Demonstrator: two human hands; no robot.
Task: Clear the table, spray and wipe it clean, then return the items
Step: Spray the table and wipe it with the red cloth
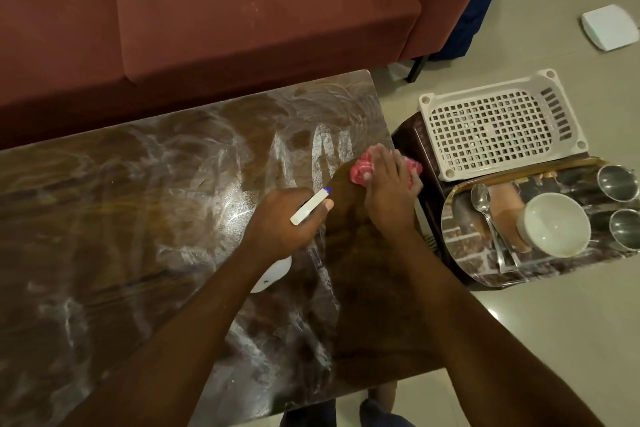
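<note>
Right hand (389,184) is down on a bunched pink cloth (360,170). The fingers curve over the top and the thumb is against its side, holding it pressed to the table (138,218) near the right edge. Left hand (287,220) is wrapped around a white spray bottle (310,207). The fingers are closed on the neck, the blue-tipped nozzle points toward the cloth, and part of the bottle body shows under my wrist. Both forearms reach in from the near side, and the two hands are close together but not touching.

The table is dark, glossy wood grain. White smeared streaks and swirls cover most of it, thickest in the middle and far right, with a darker patch between my hands.

A maroon sofa (207,10) sits just behind the table. The floor (554,340) is pale tile. A low stand just right of the table holds a white plastic basket (502,125), and in front of that a printed tray (460,232). On the tray are a white bowl (554,224), a spoon (483,199) and two steel cups (618,182). A white flat box (609,26) lies on the floor far right, and blue fabric (485,10) hangs by the sofa end.
</note>
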